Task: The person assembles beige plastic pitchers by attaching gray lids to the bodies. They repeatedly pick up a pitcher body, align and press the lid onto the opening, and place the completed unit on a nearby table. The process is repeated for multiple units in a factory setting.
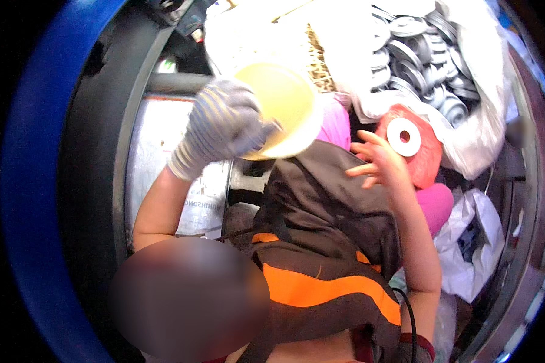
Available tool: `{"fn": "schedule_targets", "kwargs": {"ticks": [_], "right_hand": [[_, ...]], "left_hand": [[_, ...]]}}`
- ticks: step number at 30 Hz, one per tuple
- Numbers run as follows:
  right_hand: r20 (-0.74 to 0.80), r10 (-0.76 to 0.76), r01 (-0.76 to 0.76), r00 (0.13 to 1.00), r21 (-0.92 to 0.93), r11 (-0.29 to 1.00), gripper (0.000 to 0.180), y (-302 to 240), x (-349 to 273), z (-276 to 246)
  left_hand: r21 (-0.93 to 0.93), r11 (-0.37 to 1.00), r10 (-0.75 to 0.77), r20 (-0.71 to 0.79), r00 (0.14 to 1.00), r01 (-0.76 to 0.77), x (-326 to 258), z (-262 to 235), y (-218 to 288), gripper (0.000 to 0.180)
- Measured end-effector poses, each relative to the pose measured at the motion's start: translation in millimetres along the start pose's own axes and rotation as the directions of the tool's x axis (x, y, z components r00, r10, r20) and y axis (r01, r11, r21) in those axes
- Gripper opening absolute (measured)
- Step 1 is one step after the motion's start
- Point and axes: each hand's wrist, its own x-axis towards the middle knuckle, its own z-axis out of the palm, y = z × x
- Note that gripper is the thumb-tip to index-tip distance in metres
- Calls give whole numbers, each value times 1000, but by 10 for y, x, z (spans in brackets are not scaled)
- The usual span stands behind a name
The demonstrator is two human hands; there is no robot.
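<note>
My left hand [221, 124], in a grey striped glove, grips the near-left side of a pale yellow bowl [278, 103]. The bowl is tilted so that its inside shows; I make out nothing in it. Bare and apart from the bowl, my right hand [378, 160] has its fingers spread with nothing in them. Just beyond that hand, a flat white ring [396, 143] with a hole in its middle lies on a red bundle [429, 160]. Whether my right hand touches the bundle, I cannot tell.
A white sack [487, 115] at the far right holds many grey round grooved parts [415, 54]. Nearer on the right lies a smaller white bag [475, 242]. A white printed panel [151, 157] sits at the left beside a dark frame [127, 109]. A dark apron with orange bands covers my lap.
</note>
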Motion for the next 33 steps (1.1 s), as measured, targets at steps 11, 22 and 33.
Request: {"fn": "schedule_targets", "kwargs": {"ticks": [11, 22, 33], "right_hand": [[-276, -141, 92, 951, -185, 978, 34, -125, -235, 15], [194, -152, 188, 969, -181, 965, 43, 346, -458, -611], [104, -648, 650, 754, -262, 714, 13, 539, -497, -419]], "left_hand": [[-879, 388, -729, -110, 675, 276, -130, 885, -323, 24], [-902, -371, -560, 408, 721, 222, 383, 1080, 322, 73], [-871, -488, -751, 455, 478, 62, 331, 1700, 665, 33]]}}
